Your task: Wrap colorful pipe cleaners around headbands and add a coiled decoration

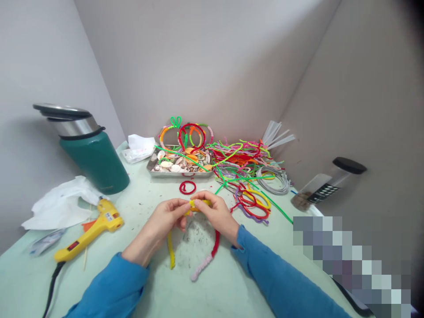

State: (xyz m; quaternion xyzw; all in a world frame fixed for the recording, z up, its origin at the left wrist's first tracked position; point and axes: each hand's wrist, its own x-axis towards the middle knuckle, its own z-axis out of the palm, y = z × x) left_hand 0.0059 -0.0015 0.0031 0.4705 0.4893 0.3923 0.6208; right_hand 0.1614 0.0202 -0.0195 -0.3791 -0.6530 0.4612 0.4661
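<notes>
Both of my hands hold a curved band wrapped in fuzzy pipe cleaner, like a headband. Its top, wrapped in yellow, is pinched between my left hand (172,215) and my right hand (213,212), fingers closed. One yellow leg (171,254) hangs below my left hand. On the right side the other leg turns from red (216,243) to pale lavender (201,267). My fingers hide part of the band. Just beyond my hands lies a red pipe-cleaner ring (187,187) on the table.
A metal tray (180,174) of shells stands at the back, with wrapped bands (192,136) behind it. Pipe cleaners (243,157) heap to its right. At left are a yellow glue gun (89,238), white tissue (62,203) and a green bottle (96,161). A black-lidded container (331,183) stands right.
</notes>
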